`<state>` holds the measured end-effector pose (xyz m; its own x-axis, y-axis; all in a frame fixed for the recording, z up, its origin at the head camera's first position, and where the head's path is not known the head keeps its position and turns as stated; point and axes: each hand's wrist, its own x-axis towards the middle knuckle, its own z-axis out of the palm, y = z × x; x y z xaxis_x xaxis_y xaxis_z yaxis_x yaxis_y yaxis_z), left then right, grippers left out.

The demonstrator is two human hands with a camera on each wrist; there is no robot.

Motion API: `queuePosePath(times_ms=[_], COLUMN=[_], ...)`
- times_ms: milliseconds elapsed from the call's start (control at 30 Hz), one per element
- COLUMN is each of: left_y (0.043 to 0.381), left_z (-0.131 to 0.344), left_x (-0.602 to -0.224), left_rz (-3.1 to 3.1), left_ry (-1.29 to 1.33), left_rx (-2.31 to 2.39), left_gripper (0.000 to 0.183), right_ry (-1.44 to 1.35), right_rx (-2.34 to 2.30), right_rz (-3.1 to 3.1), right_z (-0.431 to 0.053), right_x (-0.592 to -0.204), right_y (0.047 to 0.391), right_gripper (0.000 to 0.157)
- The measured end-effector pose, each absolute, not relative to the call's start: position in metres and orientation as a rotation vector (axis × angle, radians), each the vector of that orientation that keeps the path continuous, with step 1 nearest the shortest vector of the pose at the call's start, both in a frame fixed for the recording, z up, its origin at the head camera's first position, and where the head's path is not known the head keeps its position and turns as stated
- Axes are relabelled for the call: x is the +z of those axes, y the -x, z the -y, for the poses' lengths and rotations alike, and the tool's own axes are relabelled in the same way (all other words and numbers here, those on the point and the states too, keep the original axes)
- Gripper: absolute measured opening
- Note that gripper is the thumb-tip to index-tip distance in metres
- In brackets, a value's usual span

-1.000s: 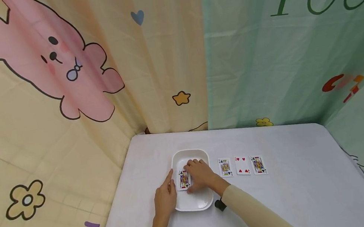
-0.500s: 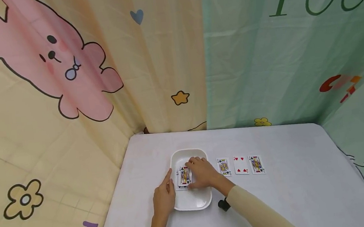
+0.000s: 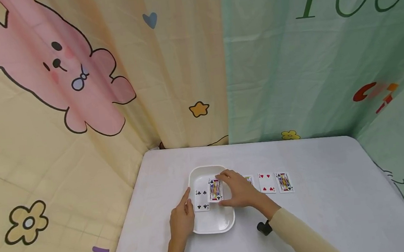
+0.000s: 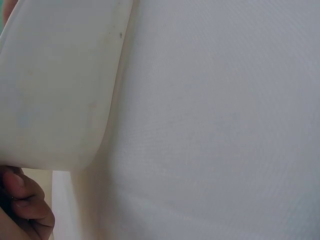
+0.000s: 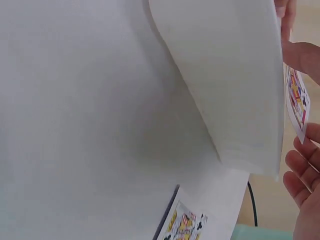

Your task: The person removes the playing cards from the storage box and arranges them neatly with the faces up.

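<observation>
Inside the white tray (image 3: 213, 222), my right hand (image 3: 240, 190) pinches a face card of clubs (image 3: 214, 190) between thumb and fingers at its opposite edges. The right wrist view shows this face card (image 5: 298, 97) tilted above the tray's rim, thumb at one end and fingertips at the other. To its left, a number card of clubs (image 3: 201, 201) with several black pips lies face up in the tray. My left hand (image 3: 182, 219) rests against the tray's left side, index finger straight along the rim.
Right of the tray, three cards lie in a row on the white table (image 3: 329, 194): a face card (image 3: 248, 180) partly hidden by the right hand, a hearts card (image 3: 266, 183) and another face card (image 3: 284, 182). Printed curtains (image 3: 183, 61) close off the table's back and sides.
My right hand has slid the face card up and to the right, off the number card of clubs it covered. The left hand keeps its place at the tray.
</observation>
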<state>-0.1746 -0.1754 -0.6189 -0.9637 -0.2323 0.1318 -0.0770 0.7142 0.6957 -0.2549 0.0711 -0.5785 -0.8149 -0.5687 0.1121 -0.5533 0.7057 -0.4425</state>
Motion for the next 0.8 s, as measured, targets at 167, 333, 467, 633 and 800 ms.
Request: queuePosePath(times_ms=[167, 333, 467, 633, 800], left_y=[0.174, 0.175, 0.174, 0.174, 0.176], left_z=[0.174, 0.173, 0.173, 0.173, 0.171], left_x=[-0.618, -0.617, -0.617, -0.616, -0.617], left_rz=[2.709, 2.721, 2.720, 2.700, 2.697], left_ry=[-0.265, -0.267, -0.275, -0.271, -0.281], left_rx=[-1.086, -1.087, -1.095, -1.090, -1.098], left_gripper=[0.044, 0.044, 0.044, 0.044, 0.044], right_ry=[0.904, 0.830, 0.732, 0.645, 0.517], right_rx=[-0.778, -0.776, -0.726, -0.646, -0.547], right_rz=[-2.946, -3.015, -3.040, -3.092, -3.079], right_z=[-0.110, -0.161, -0.200, -0.242, -0.282], right_x=[-0.571, -0.568, -0.568, -0.571, -0.573], right_y=[0.257, 0.263, 0.262, 0.258, 0.255], right_gripper=[0.089, 0.088, 0.088, 0.087, 0.088])
